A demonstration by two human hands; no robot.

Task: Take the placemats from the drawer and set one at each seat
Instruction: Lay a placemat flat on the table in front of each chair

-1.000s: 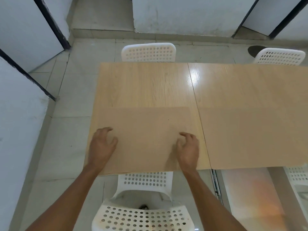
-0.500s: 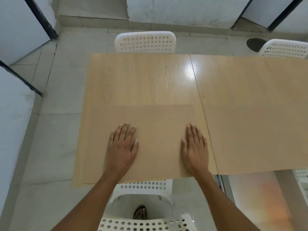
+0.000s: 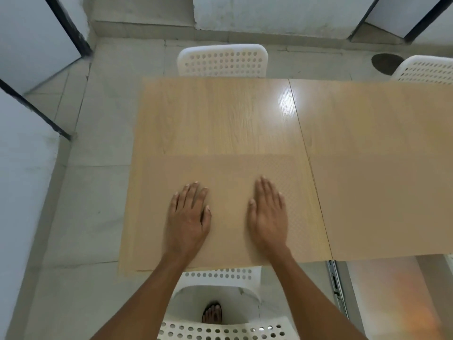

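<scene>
A tan placemat [image 3: 228, 173] lies flat on the near left part of the light wooden table [image 3: 215, 114], in front of the near white chair [image 3: 220, 278]. My left hand [image 3: 188, 219] and my right hand [image 3: 268, 214] both rest palm down on it, fingers spread and flat, holding nothing. A second tan placemat [image 3: 382, 204] lies on the near right part of the table, past the seam between the two tabletops.
A white perforated chair [image 3: 221, 61] stands at the far side, another [image 3: 426, 69] at the far right. An open drawer with a metal rail [image 3: 334, 283] shows below the table's near right edge. White partitions stand left and behind. My foot [image 3: 212, 314] is under the near chair.
My hands went from curled fingertips at the mat's near edge to lying flat on it, and have moved closer together toward the mat's middle. The view has shifted slightly.
</scene>
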